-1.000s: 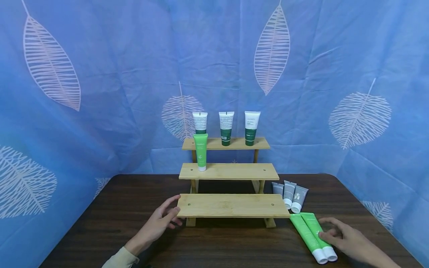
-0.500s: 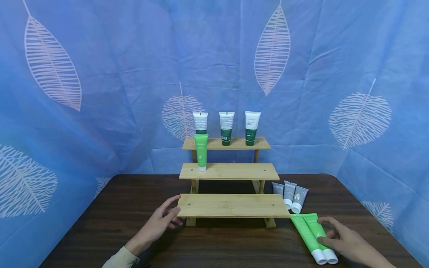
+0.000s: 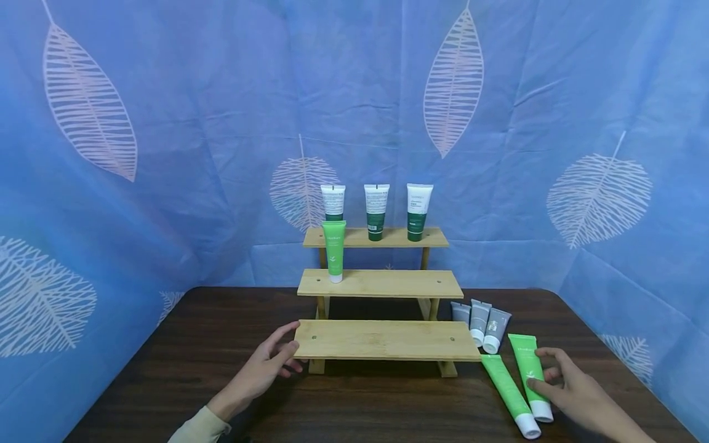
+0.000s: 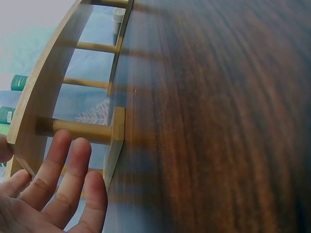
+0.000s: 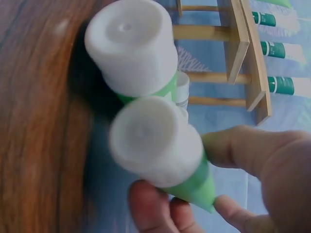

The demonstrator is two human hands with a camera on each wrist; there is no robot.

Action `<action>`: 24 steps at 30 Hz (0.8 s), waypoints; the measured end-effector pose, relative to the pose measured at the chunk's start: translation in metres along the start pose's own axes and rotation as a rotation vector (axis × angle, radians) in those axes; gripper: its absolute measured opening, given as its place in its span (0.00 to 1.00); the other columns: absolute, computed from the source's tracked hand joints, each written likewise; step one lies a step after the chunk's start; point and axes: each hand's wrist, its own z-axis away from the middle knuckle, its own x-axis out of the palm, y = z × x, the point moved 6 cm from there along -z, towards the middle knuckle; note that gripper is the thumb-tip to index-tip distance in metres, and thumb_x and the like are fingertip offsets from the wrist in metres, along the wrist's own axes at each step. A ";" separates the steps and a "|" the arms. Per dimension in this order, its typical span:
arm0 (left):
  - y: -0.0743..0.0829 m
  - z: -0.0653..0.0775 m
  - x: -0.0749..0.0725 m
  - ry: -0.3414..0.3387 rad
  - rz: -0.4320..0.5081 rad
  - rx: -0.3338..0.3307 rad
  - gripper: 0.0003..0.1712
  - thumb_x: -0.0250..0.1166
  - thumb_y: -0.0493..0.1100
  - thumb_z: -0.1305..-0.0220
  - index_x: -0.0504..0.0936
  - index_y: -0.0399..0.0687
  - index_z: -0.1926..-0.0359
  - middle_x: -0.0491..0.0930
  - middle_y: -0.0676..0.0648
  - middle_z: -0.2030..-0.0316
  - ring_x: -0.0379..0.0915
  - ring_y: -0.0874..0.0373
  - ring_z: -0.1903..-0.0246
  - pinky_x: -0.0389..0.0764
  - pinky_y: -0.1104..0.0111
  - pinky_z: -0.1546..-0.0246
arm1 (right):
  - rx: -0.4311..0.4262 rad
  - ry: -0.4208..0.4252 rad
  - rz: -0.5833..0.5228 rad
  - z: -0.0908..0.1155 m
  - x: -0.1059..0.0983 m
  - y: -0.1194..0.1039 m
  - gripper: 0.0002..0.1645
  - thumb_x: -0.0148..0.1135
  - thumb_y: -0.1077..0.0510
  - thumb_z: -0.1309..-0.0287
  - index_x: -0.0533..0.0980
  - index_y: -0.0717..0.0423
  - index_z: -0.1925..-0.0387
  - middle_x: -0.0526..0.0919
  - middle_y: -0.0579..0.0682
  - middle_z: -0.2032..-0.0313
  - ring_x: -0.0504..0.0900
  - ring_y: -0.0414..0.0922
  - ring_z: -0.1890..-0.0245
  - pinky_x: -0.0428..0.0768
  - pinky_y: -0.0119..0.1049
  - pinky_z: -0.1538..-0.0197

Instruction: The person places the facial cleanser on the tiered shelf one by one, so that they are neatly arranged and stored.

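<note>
In the head view, my right hand (image 3: pixel 570 391) pinches a green squeeze tube (image 3: pixel 526 363) with a white cap between thumb and fingers. A second green tube (image 3: pixel 508 391) lies beside it on the table, cap toward me. In the right wrist view, the held tube's white cap (image 5: pixel 150 138) stands close over the other cap (image 5: pixel 133 46). At the left, my left hand (image 3: pixel 266 366) touches the end of the lowest wooden shelf (image 3: pixel 388 339) with thumb and index finger. The left wrist view shows its other fingers (image 4: pixel 75 167) loosely extended near the shelf's support.
A third green tube (image 3: pixel 335 249) stands on the middle shelf (image 3: pixel 396 283). White-and-green tubes (image 3: pixel 418 212) stand on the top shelf (image 3: pixel 354 237). Three grey tubes (image 3: pixel 495 329) lie right of the rack. A blue leaf-print cloth (image 3: pixel 360 92) hangs behind the dark table (image 3: pixel 232 320).
The right hand has taken hold of the right-hand green tube and shifted it up and away from its neighbour, opening a gap between them. The left hand stays at the shelf's end.
</note>
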 end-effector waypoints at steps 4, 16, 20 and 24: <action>-0.001 -0.001 -0.002 0.015 -0.017 -0.010 0.36 0.55 0.57 0.22 0.58 0.50 0.21 0.82 0.41 0.54 0.83 0.51 0.60 0.81 0.60 0.58 | -0.036 0.073 -0.030 0.000 -0.002 -0.015 0.49 0.63 0.42 0.31 0.51 0.69 0.29 0.79 0.64 0.52 0.84 0.49 0.60 0.81 0.44 0.64; 0.001 0.000 0.000 0.015 -0.017 -0.012 0.36 0.55 0.57 0.22 0.58 0.50 0.22 0.82 0.41 0.53 0.83 0.50 0.60 0.80 0.59 0.58 | -0.208 0.235 -0.112 0.008 -0.018 -0.061 0.46 0.63 0.48 0.28 0.47 0.65 0.27 0.77 0.66 0.48 0.87 0.52 0.56 0.81 0.41 0.67; -0.001 -0.001 0.000 0.014 -0.016 -0.013 0.36 0.55 0.58 0.22 0.58 0.51 0.21 0.81 0.41 0.55 0.83 0.51 0.60 0.80 0.60 0.58 | -0.267 0.291 -0.112 0.005 -0.024 -0.081 0.46 0.63 0.48 0.28 0.48 0.64 0.27 0.76 0.66 0.46 0.86 0.45 0.57 0.80 0.40 0.65; -0.001 -0.002 0.000 0.010 -0.013 -0.020 0.37 0.55 0.58 0.22 0.57 0.50 0.21 0.80 0.40 0.56 0.83 0.51 0.60 0.80 0.61 0.58 | -0.314 0.313 -0.148 0.002 -0.024 -0.100 0.46 0.63 0.48 0.29 0.48 0.62 0.26 0.74 0.64 0.44 0.85 0.42 0.56 0.81 0.39 0.63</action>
